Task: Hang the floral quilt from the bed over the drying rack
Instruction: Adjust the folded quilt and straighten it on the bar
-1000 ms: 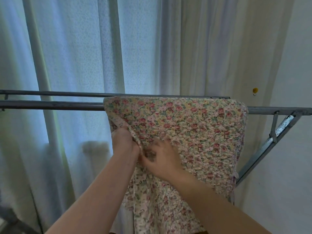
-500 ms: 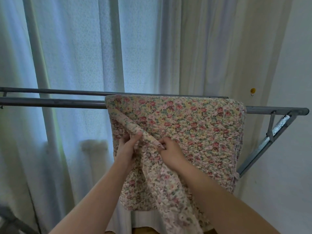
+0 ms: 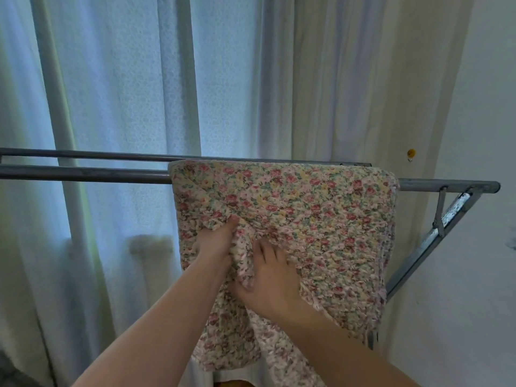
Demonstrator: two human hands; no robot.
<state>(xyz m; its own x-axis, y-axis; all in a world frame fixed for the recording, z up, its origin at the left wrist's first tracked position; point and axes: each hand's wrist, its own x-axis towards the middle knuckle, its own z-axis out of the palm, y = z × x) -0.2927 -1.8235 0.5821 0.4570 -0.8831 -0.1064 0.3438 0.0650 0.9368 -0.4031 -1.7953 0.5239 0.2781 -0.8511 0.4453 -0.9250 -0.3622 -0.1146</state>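
Note:
The floral quilt [image 3: 312, 213], cream with small pink and red flowers, hangs folded over the right half of the grey metal drying rack [image 3: 83, 173]. Its front layer drops down past my forearms. My left hand [image 3: 216, 241] pinches a fold of the quilt near its left edge, fingers closed on the cloth. Beside it, my right hand [image 3: 269, 277] grips the same bunched fold from the right, with the cloth raised between the two hands.
The rack has two parallel bars, and an angled brace [image 3: 435, 238] at its right end. White curtains [image 3: 122, 93] hang behind it. A pale wall [image 3: 474, 275] with a small yellow hook [image 3: 411, 152] stands close on the right.
Both hands have regripped the quilt's front fold and bunched it up between them. The loose flap that hung over my right forearm now lies lower and flatter.

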